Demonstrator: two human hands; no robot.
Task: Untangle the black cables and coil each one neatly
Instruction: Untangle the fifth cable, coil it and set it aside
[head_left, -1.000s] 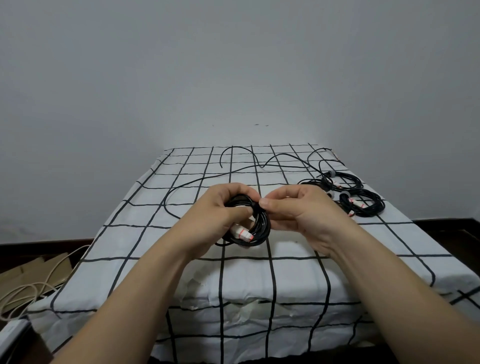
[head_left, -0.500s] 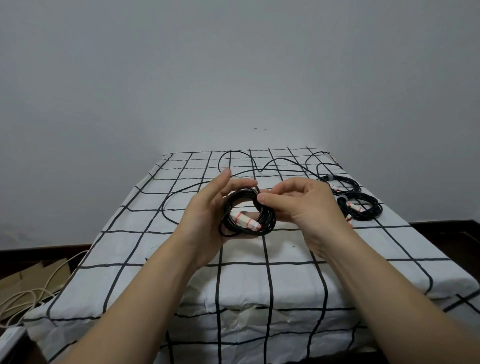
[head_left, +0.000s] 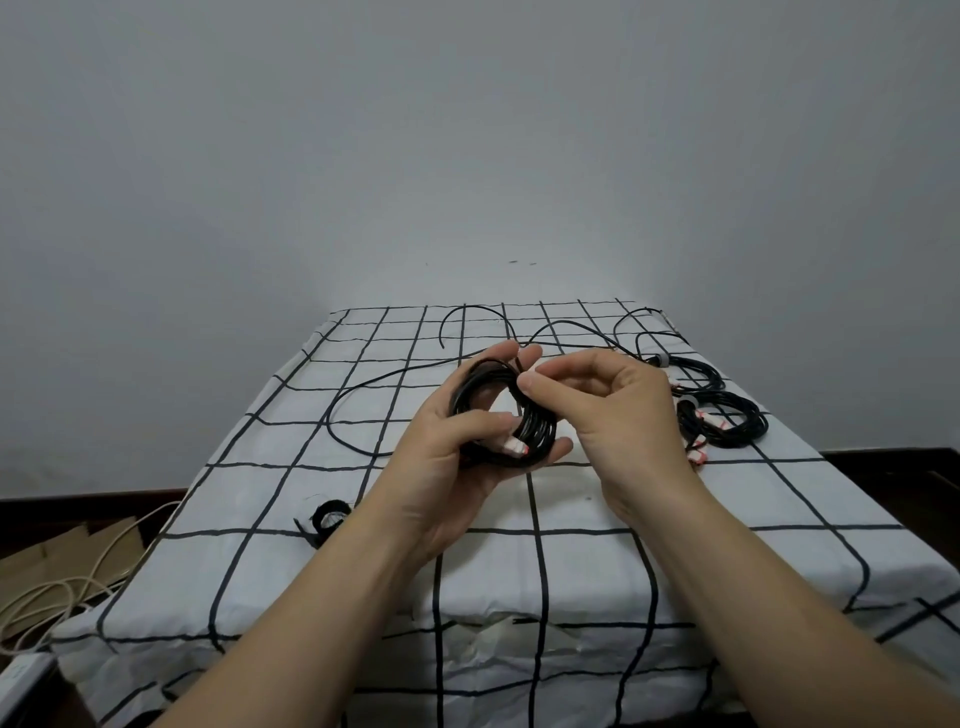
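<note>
My left hand (head_left: 457, 467) holds a coiled black cable (head_left: 535, 423) with a white, red-banded plug, thumb across the front of the coil and fingers behind it. My right hand (head_left: 618, 415) pinches the cable strand at the coil's top right edge. A loose black cable (head_left: 363, 387) trails from the coil across the table, looping to the far edge. Two finished black coils (head_left: 727, 421) with white plugs lie at the right of the table.
The table wears a white cloth with a black grid (head_left: 260, 519). A small black strap roll (head_left: 330, 517) lies on it at left. Beige cord (head_left: 57, 597) and cardboard sit on the floor at left. A plain wall rises behind.
Both hands rose slightly with the coil. My left thumb closed over the coil's front. The black strap roll on the cloth came into view.
</note>
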